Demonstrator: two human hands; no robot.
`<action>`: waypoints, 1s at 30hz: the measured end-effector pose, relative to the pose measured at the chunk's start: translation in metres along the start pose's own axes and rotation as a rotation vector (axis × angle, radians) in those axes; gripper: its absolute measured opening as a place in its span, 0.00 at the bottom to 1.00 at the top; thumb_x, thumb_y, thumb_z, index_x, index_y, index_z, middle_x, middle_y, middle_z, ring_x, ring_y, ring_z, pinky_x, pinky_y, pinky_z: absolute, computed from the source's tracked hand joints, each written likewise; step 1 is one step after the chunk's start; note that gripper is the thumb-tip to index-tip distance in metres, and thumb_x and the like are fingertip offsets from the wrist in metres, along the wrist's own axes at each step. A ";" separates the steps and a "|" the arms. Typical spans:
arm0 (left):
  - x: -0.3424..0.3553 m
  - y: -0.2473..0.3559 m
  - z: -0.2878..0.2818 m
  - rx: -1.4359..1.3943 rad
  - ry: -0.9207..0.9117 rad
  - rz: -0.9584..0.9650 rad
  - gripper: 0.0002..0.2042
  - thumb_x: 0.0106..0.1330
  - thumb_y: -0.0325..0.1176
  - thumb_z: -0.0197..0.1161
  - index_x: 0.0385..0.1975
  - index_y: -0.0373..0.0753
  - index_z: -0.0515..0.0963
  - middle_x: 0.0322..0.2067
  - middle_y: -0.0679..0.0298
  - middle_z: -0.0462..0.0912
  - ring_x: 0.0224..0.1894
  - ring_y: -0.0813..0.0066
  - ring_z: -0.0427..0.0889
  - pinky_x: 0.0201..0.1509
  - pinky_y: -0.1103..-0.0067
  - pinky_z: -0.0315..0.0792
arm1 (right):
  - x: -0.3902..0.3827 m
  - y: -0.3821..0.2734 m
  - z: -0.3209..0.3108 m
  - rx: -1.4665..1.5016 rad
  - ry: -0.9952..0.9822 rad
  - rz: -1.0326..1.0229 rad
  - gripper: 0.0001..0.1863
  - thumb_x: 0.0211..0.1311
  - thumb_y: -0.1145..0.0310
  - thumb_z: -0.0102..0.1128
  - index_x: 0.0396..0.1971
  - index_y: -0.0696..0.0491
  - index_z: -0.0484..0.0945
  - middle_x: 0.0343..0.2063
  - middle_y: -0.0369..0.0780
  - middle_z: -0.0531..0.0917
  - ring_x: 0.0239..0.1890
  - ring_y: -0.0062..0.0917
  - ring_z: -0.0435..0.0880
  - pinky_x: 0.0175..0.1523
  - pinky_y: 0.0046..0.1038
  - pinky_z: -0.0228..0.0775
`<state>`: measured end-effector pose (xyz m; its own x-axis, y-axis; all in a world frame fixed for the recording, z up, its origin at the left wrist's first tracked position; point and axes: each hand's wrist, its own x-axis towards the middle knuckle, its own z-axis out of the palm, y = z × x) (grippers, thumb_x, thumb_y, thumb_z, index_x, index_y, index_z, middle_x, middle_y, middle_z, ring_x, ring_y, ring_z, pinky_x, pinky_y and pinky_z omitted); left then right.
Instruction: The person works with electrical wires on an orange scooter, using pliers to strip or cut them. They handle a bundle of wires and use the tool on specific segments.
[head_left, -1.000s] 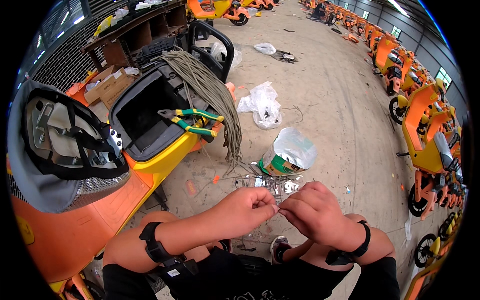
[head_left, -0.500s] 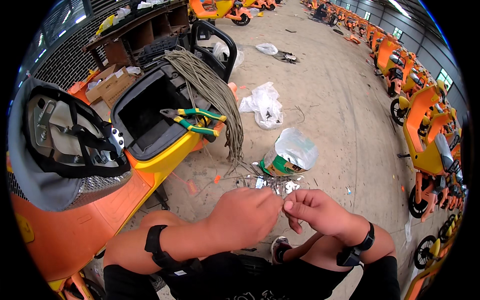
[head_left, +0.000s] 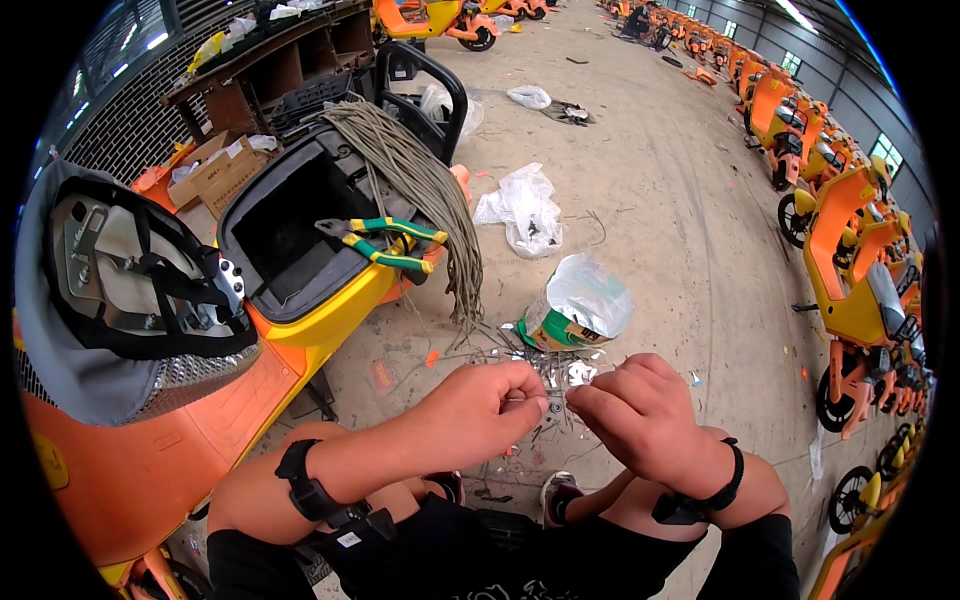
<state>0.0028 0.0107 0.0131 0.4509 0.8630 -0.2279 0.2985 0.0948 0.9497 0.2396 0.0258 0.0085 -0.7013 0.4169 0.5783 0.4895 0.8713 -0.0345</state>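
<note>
My left hand point(head_left: 495, 410) is curled with thumb and index pinched, above the scrap-littered floor near my knees. My right hand point(head_left: 635, 420) faces it a short way off, fingers bent and closed; any small thing held in either is too small to make out. Beyond them stands a green tub point(head_left: 560, 325) with a silvery top. At left, green-and-yellow pliers point(head_left: 395, 257) lie across the open storage box point(head_left: 285, 305) of an orange-yellow scooter point(head_left: 335, 330), beside a bundle of grey-green cords point(head_left: 410, 185).
An upturned grey seat point(head_left: 140, 360) rests at far left. Behind are cardboard boxes point(head_left: 228, 185) and a rusty shelf point(head_left: 240, 80). White plastic bags point(head_left: 525, 210) lie on the floor. Scooter rows point(head_left: 840, 260) line the right; a person point(head_left: 637, 25) crouches far back.
Since half a second ago my hands have drawn slightly apart and risen a little. The left has turned to show its thumb; the right has turned knuckles up.
</note>
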 end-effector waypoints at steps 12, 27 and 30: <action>-0.004 -0.013 0.002 0.773 0.225 0.758 0.08 0.60 0.30 0.66 0.37 0.38 0.78 0.27 0.61 0.77 0.27 0.63 0.79 0.29 0.71 0.72 | 0.005 0.001 -0.004 1.393 -0.482 1.093 0.09 0.70 0.66 0.61 0.36 0.57 0.80 0.22 0.32 0.79 0.24 0.15 0.76 0.33 0.22 0.68; -0.003 -0.013 0.012 0.692 0.158 0.533 0.08 0.68 0.36 0.60 0.39 0.39 0.73 0.31 0.59 0.77 0.32 0.54 0.82 0.32 0.63 0.76 | 0.001 -0.006 0.001 1.136 -0.438 0.959 0.10 0.69 0.65 0.63 0.40 0.57 0.80 0.26 0.31 0.80 0.29 0.16 0.77 0.36 0.23 0.71; 0.001 -0.019 0.011 0.596 0.191 0.470 0.07 0.66 0.32 0.63 0.39 0.38 0.79 0.32 0.57 0.80 0.32 0.55 0.81 0.32 0.69 0.74 | 0.000 -0.005 0.000 0.653 -0.375 0.560 0.15 0.63 0.64 0.68 0.45 0.53 0.79 0.31 0.33 0.80 0.38 0.24 0.80 0.50 0.35 0.69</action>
<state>0.0073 0.0046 -0.0071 0.5050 0.8224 0.2618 0.5383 -0.5372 0.6493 0.2377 0.0217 0.0089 -0.6282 0.7769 0.0422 0.4986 0.4436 -0.7447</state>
